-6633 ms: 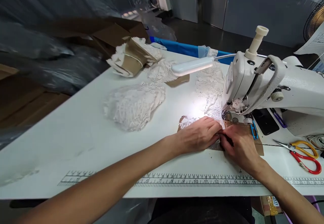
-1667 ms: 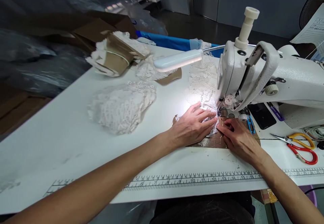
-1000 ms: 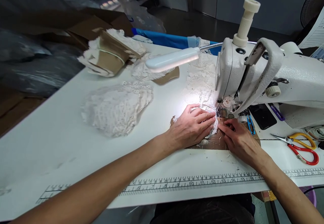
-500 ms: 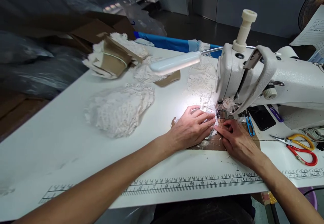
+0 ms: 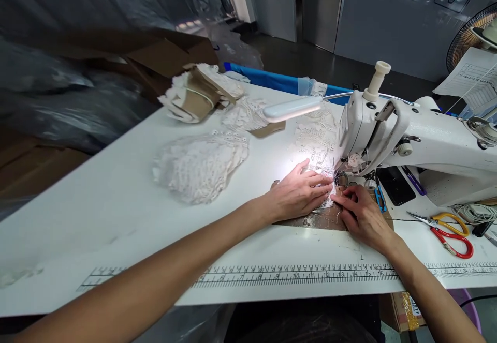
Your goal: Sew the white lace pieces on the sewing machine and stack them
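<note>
Grey doors [image 5: 272,6] and a dark floor [image 5: 272,45] are seen toward twelve o'clock, the needle of the white sewing machine [image 5: 359,125] being taken as the centre of the dial. Cardboard boxes [image 5: 159,56] and plastic sheeting [image 5: 112,105] are heaped at ten o'clock, beyond the edge of the white table [image 5: 116,229]. Between one and two, a fan [image 5: 458,43] is partly cut off by the edge of view, with a written paper [image 5: 466,81] below it.

White lace [image 5: 316,136] is laid from eleven o'clock down to the needle, where it is lit by a slim lamp [image 5: 293,108] and partly covered by the left hand [image 5: 301,193]. That hand is set at eight o'clock, spread nearly flat, its fingers pointed toward the needle. At five, the right hand [image 5: 365,213] is held loosely curled over a brown sheet [image 5: 310,221], one fingertip placed at the lace edge; whether anything is pinched cannot be told.

A pile of lace [image 5: 205,167] is found at nine, and at ten a bundle [image 5: 182,102] is bound with a pale band [image 5: 200,93]. A black phone [image 5: 396,185] is placed at three, with blue snips [image 5: 380,198] just beside it; red-and-yellow scissors [image 5: 432,222] are laid at four. A ruler scale [image 5: 295,278] is printed across six.
</note>
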The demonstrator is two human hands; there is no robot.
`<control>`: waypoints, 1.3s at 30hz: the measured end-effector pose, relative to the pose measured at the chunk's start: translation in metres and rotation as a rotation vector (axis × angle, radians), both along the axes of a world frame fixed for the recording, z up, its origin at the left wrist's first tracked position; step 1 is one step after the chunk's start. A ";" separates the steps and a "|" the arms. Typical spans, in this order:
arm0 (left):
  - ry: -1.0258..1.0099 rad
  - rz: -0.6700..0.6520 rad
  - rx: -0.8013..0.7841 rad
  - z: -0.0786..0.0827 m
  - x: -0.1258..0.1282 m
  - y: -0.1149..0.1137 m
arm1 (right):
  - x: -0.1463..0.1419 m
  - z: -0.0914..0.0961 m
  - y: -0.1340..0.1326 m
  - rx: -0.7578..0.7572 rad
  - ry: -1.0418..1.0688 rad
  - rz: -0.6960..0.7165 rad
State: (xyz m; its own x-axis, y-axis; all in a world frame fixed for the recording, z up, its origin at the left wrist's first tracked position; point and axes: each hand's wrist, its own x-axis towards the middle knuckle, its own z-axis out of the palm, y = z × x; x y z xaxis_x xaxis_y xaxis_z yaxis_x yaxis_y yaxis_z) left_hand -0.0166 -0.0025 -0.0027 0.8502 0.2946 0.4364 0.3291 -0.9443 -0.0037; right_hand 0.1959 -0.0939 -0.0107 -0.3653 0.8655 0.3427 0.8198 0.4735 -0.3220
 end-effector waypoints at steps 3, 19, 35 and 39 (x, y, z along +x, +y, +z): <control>0.008 -0.012 -0.014 0.000 0.000 0.001 | 0.001 -0.001 0.000 -0.003 0.006 -0.002; 0.028 0.083 0.043 -0.006 0.004 -0.005 | 0.004 -0.001 0.001 -0.048 -0.005 0.011; 0.043 0.099 -0.034 -0.007 0.004 -0.001 | -0.004 0.007 0.003 -0.024 -0.106 0.000; 0.081 0.129 -0.012 -0.004 0.008 0.001 | -0.005 0.008 0.007 -0.085 -0.159 -0.025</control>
State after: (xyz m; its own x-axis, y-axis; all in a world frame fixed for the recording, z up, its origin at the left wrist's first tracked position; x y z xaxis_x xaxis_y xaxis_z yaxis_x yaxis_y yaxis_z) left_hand -0.0085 -0.0017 -0.0063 0.8374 0.4081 0.3635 0.4464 -0.8945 -0.0241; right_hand 0.1910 -0.0870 -0.0029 -0.3873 0.8982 0.2079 0.8746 0.4293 -0.2254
